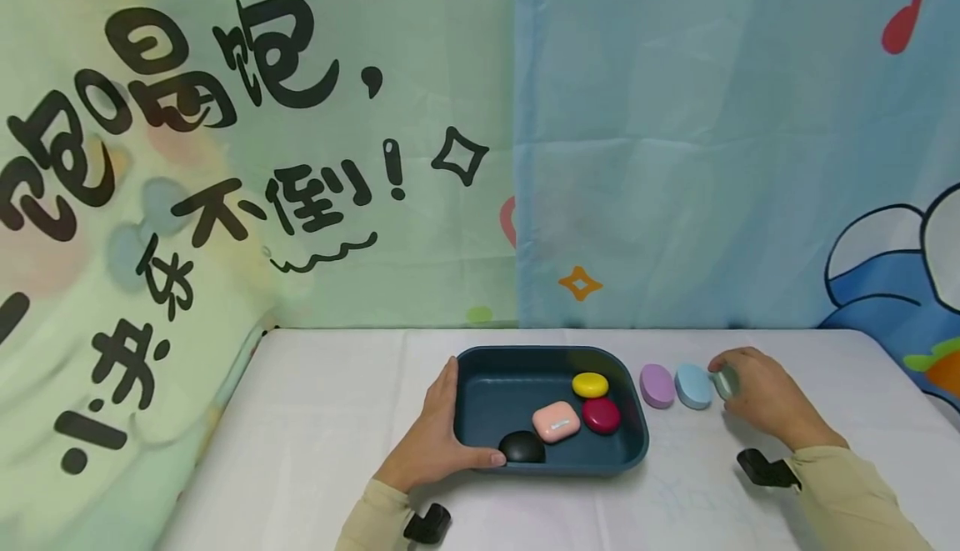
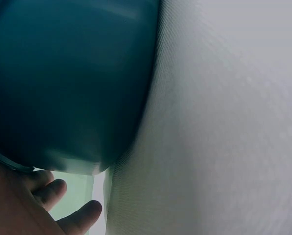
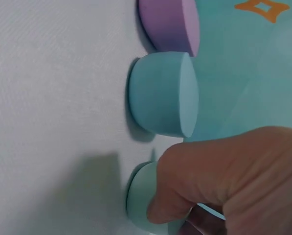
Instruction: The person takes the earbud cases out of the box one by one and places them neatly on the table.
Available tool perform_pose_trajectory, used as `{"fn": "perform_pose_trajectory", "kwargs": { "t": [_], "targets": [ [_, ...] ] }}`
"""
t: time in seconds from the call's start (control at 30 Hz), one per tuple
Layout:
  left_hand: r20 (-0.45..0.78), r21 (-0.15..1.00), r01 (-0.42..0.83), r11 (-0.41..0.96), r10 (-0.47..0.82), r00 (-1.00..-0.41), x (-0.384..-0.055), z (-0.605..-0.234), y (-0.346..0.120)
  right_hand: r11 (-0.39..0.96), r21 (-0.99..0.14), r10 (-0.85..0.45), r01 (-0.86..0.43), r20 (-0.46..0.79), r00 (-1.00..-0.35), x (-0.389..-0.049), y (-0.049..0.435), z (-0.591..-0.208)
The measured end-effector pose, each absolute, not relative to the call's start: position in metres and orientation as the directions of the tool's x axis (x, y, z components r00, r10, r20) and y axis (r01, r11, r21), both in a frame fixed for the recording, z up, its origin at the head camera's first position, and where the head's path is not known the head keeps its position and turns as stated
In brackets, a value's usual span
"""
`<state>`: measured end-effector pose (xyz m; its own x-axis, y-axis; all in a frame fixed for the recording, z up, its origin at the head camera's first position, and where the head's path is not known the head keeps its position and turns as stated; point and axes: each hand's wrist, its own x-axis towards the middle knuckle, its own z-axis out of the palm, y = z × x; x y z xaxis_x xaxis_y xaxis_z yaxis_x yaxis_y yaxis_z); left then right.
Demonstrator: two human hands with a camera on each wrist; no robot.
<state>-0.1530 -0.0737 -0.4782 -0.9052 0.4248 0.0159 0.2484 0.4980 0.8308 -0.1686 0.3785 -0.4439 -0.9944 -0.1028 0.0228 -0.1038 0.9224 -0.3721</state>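
My right hand (image 1: pixel 765 393) pinches a pale green rounded piece (image 3: pixel 143 198) between thumb and fingers, low at the white table. Beside it stand a light blue oval piece (image 1: pixel 693 386) with a flat face and a purple one (image 1: pixel 657 386), in a row right of the dark blue tray (image 1: pixel 517 349). My left hand (image 1: pixel 431 438) rests at the tray's front left corner, straight fingers along the left side and thumb across the front rim. Inside the tray lie a yellow oval (image 1: pixel 590 384), a crimson oval (image 1: pixel 601 416), a pink rounded case (image 1: pixel 557 423) and a black dome (image 1: pixel 522 447).
A white cloth (image 1: pixel 300 451) covers the table. Behind it hangs a printed curtain (image 1: pixel 675 159), green with black lettering at the left and blue at the right. Black wrist mounts (image 1: pixel 767 468) stick out below both hands.
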Motion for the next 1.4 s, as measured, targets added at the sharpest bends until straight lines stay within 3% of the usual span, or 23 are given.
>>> {"fn": "perform_pose_trajectory", "kwargs": {
  "t": [0.7, 1.4],
  "targets": [
    [0.012, 0.830, 0.242, 0.503, 0.416, -0.909, -0.153, -0.476, -0.073, 0.922, -0.351, -0.151, -0.166, 0.069, -0.986, -0.163, 0.373, -0.440],
    [0.019, 0.827, 0.248, 0.504, 0.415, -0.910, -0.154, -0.479, -0.073, 0.901, -0.383, -0.107, -0.202, 0.256, -0.961, -0.136, 0.300, -0.418]
  ]
}}
